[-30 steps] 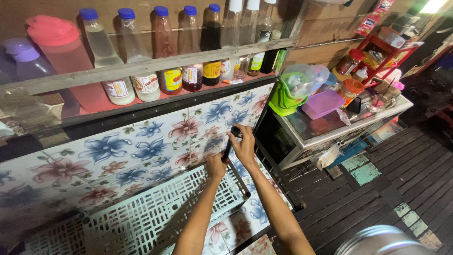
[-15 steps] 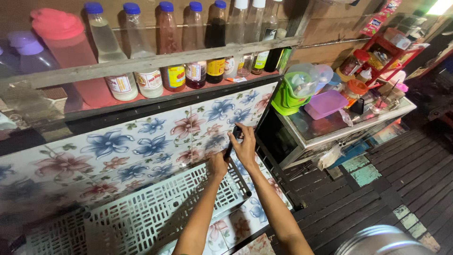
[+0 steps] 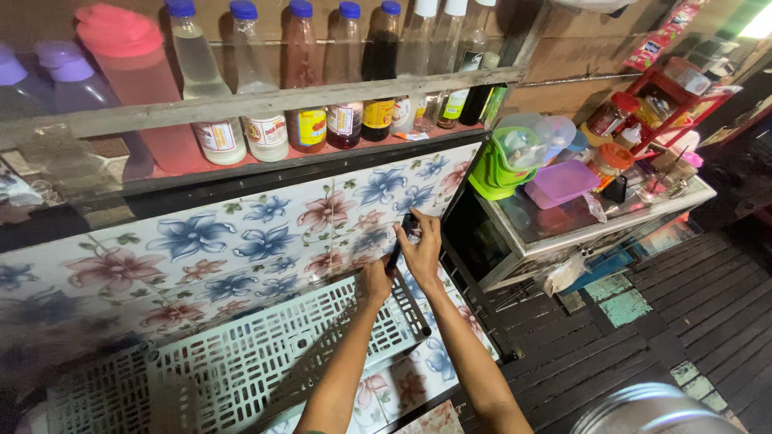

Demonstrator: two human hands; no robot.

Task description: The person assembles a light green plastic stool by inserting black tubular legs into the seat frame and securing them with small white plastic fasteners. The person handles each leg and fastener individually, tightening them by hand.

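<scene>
Dark slender tool [image 3: 400, 243], too small and shadowed to name, was pinched in the right hand [image 3: 421, 251] against the flowered tile wall [image 3: 241, 241]; its long axis ran steeply, tilted from upper right near the fingertips down-left toward the left hand [image 3: 375, 283], upper end pointing up at the shelf. The right hand's fingers were closed round the tool. The left hand lay just below and beside it, fingers curled at the far right corner of a pale green plastic crate [image 3: 241, 362] with a slotted wall, which lay tipped on the tiled counter; whether it gripped the rim or only rested there could not be told. The two hands were close together, nearly touching. Above stood a wooden rail [image 3: 265, 103] fronting a row of bottles [image 3: 310, 80] and a pink jug [image 3: 137, 72]. To the right stood a glass-topped cabinet [image 3: 563, 225] carrying a green pitcher [image 3: 503, 161] and a purple lidded box [image 3: 560, 182]
</scene>
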